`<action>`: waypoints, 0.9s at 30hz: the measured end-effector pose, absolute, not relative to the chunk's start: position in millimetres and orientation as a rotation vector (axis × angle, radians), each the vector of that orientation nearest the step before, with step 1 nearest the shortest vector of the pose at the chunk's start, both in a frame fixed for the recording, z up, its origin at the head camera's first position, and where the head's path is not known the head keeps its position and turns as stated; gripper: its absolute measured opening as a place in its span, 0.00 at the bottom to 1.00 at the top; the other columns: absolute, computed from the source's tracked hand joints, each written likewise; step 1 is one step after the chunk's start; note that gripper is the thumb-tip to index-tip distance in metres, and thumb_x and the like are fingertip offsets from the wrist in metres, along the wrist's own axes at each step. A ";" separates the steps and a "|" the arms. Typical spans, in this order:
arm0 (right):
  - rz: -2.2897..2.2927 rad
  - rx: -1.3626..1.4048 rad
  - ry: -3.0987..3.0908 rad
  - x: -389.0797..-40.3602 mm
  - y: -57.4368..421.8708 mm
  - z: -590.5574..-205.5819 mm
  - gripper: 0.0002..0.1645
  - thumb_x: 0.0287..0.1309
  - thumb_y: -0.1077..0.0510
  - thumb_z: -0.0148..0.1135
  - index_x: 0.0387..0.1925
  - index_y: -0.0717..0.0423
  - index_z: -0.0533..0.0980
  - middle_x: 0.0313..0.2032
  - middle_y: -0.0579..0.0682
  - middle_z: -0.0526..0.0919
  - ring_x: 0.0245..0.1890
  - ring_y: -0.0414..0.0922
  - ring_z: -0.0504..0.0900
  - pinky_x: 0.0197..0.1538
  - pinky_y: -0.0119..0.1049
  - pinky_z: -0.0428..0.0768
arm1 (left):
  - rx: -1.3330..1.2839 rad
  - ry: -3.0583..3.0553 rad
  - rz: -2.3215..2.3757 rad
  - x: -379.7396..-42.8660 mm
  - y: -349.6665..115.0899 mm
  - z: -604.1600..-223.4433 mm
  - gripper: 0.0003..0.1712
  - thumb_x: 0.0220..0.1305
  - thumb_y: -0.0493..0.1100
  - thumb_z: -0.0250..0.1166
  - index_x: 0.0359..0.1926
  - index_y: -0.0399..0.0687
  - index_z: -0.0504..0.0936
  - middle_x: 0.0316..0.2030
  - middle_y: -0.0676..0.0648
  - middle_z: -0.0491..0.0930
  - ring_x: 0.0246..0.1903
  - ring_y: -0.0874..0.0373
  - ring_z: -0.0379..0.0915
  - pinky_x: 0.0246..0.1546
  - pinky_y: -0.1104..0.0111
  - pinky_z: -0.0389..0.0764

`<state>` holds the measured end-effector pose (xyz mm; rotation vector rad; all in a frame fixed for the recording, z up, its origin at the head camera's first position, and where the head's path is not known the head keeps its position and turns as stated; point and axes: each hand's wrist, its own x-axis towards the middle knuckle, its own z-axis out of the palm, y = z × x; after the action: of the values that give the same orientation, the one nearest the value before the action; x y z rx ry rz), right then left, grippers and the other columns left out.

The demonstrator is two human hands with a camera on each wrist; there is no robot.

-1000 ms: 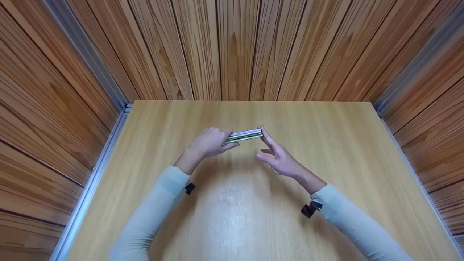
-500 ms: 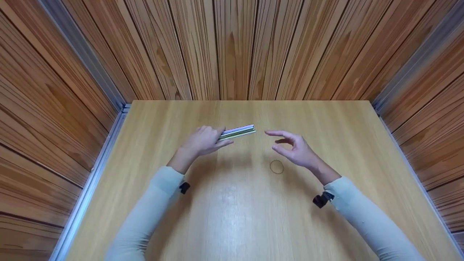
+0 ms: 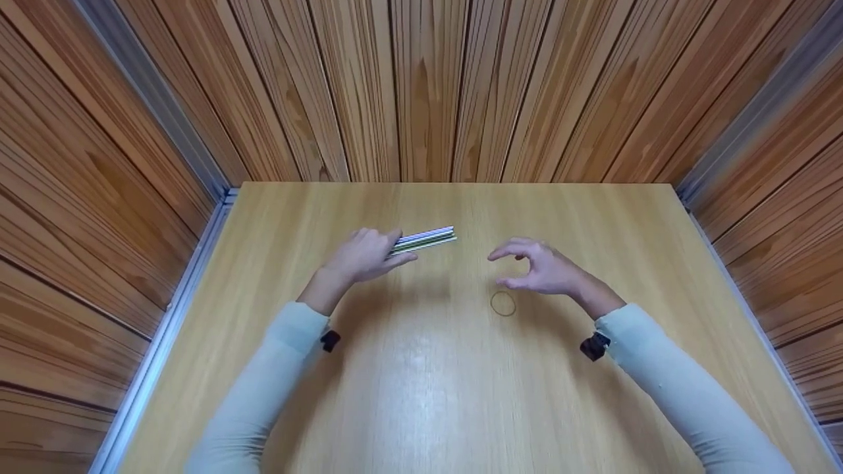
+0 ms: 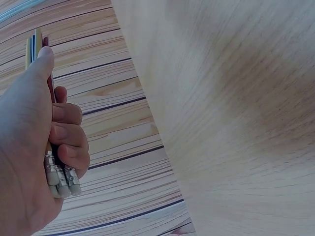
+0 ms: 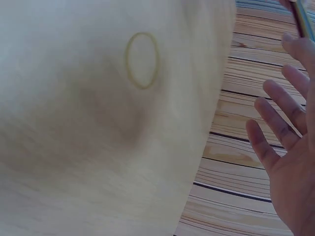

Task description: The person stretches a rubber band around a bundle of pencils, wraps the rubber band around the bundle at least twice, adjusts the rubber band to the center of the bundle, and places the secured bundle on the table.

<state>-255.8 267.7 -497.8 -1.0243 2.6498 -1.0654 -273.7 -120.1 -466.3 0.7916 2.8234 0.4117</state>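
Note:
My left hand (image 3: pixel 363 255) grips a bundle of several pencils (image 3: pixel 425 239) above the table, their free ends pointing right. In the left wrist view the curled fingers (image 4: pixel 69 130) and thumb wrap the bundle, and white erasers (image 4: pixel 63 189) in metal ferrules stick out below the fist. My right hand (image 3: pixel 543 266) hovers to the right of the pencils, holding nothing, its fingers bent loosely and apart from the thumb. A thin yellowish rubber band (image 3: pixel 503 315) lies on the table just below the right thumb, and the right wrist view shows it as a whole loop (image 5: pixel 126 61).
The light wooden table (image 3: pixel 421 395) spreads beneath both hands. Wood-plank walls (image 3: pixel 428 99) rise at the back and on both sides, with metal rails (image 3: pixel 164 322) along the edges. A small black camera (image 3: pixel 595 346) sits on the right sleeve, another (image 3: pixel 330 341) on the left.
The right hand has come off the pencil ends and moved right, uncovering the rubber band. The left hand has shifted slightly left with the pencils still held.

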 end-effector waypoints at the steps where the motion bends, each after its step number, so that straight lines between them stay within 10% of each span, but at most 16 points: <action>1: -1.033 -1.025 2.644 -255.8 267.9 -499.8 0.25 0.65 0.57 0.81 0.62 0.55 0.87 0.62 0.57 0.91 0.66 0.60 0.86 0.70 0.66 0.83 | 0.786 2.821 0.417 -273.6 -120.0 -466.5 0.33 0.83 0.68 0.61 0.64 0.44 0.80 0.36 0.44 0.81 0.31 0.52 0.73 0.32 0.66 0.69; 11: -0.756 -0.967 2.585 -247.1 273.3 -523.4 0.23 0.65 0.54 0.82 0.59 0.55 0.89 0.58 0.55 0.90 0.65 0.59 0.85 0.73 0.68 0.79 | 0.807 2.832 0.411 -272.9 -119.7 -469.7 0.33 0.83 0.68 0.61 0.63 0.44 0.80 0.37 0.43 0.84 0.31 0.53 0.74 0.32 0.66 0.69; 27: -0.684 -1.004 2.599 -236.4 271.3 -556.2 0.15 0.61 0.52 0.86 0.48 0.49 0.92 0.50 0.46 0.88 0.54 0.46 0.79 0.61 0.45 0.79 | 0.762 2.796 0.428 -274.1 -119.4 -476.1 0.34 0.83 0.70 0.61 0.65 0.45 0.80 0.35 0.44 0.81 0.30 0.53 0.74 0.30 0.67 0.70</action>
<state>-236.4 271.3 -556.2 -1.0036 2.5988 -0.6838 -274.1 -119.4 -476.1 0.7624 2.7961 0.4282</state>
